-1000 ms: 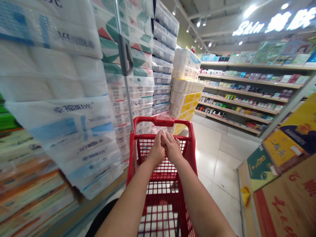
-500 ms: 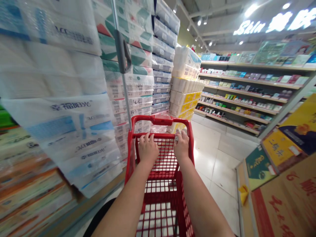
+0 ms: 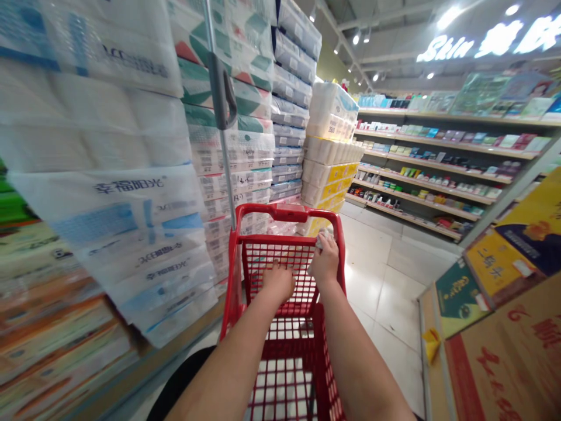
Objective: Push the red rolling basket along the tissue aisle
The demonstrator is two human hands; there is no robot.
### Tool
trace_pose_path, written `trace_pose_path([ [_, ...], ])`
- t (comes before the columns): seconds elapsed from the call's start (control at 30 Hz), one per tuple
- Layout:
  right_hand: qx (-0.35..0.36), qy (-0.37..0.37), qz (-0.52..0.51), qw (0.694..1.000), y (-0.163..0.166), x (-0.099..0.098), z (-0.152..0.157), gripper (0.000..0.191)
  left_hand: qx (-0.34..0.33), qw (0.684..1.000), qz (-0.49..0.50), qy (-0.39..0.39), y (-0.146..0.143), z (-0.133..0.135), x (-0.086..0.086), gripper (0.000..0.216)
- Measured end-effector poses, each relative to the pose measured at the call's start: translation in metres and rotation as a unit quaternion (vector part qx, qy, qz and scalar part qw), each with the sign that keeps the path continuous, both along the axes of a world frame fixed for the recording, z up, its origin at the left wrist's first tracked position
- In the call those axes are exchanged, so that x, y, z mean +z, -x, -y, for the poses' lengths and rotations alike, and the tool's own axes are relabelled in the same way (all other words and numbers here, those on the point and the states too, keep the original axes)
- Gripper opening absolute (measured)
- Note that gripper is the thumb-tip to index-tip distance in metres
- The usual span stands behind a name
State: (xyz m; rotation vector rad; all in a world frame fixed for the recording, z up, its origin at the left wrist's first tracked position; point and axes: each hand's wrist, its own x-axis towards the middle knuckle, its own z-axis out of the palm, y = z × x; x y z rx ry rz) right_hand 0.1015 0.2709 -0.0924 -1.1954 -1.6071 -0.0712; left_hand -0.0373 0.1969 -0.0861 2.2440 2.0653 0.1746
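A red shopping cart with a plastic grid basket stands right before me. My right hand is closed around a crumpled whitish cloth or tissue, at the right end of the cart's crossbar. Part of the cloth shows below that hand. Lower and to the left, my left hand is over the grid panel, below the crossbar. Its fingers point forward, slightly bent and apart, and nothing shows in them. Whether they touch the grid I cannot tell.
Wrapped paper packs are stacked high close on the left. A grey pole with a handle rises at the cart's left corner. Boxes stand on the right beside the tiled floor. Stocked shelves line the back.
My left hand has come off the crossbar and moved down and slightly right. My right hand, with the cloth, has shifted slightly right along the bar. The cart and surroundings look nearly unchanged.
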Motion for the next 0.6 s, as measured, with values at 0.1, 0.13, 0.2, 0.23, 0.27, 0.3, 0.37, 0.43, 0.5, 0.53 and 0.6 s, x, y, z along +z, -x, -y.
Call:
trace_pose_path([
  [0.1, 0.031, -0.006, 0.045, 0.998, 0.002, 0.002, 0.004, 0.048, -0.003, 0.998, -0.02, 0.063, -0.002, -0.001, -0.01, 0.052],
  [0.13, 0.052, -0.004, 0.067, 0.996, 0.003, 0.003, 0.005, 0.051, -0.001, 0.996, -0.029, 0.08, -0.003, -0.002, -0.012, 0.055],
  [0.2, 0.06, 0.006, 0.078, 0.995, 0.005, 0.006, 0.008, 0.057, 0.005, 0.995, -0.047, 0.093, -0.003, -0.003, -0.016, 0.06],
  [0.23, 0.04, 0.014, 0.064, 0.997, 0.005, 0.007, 0.009, 0.059, 0.006, 0.995, -0.051, 0.088, -0.003, -0.004, -0.018, 0.062],
  [0.27, 0.013, 0.022, 0.046, 0.999, 0.004, 0.008, 0.01, 0.059, 0.006, 0.996, -0.05, 0.077, -0.003, -0.004, -0.018, 0.062],
  [0.3, -0.012, 0.029, 0.031, 0.999, 0.003, 0.009, 0.011, 0.058, 0.005, 0.997, -0.047, 0.062, -0.003, -0.003, -0.018, 0.061],
  [0.37, -0.028, 0.037, 0.037, 0.998, 0.0, 0.011, 0.011, 0.055, -0.003, 0.999, -0.042, 0.031, -0.002, -0.002, -0.015, 0.052],
  [0.43, -0.005, 0.041, 0.076, 0.996, -0.002, 0.012, 0.012, 0.054, -0.011, 0.999, -0.046, 0.017, -0.002, -0.001, -0.008, 0.042],
  [0.5, -0.006, 0.049, 0.093, 0.994, -0.002, 0.012, 0.012, 0.054, -0.015, 0.998, -0.058, 0.022, -0.003, 0.001, 0.001, 0.038],
  [0.53, -0.021, 0.054, 0.088, 0.994, -0.002, 0.012, 0.013, 0.054, -0.014, 0.998, -0.063, 0.028, -0.005, 0.002, 0.006, 0.038],
  [0.6, -0.053, 0.06, 0.067, 0.995, -0.001, 0.011, 0.012, 0.053, -0.008, 0.997, -0.066, 0.034, -0.008, 0.006, 0.015, 0.039],
])
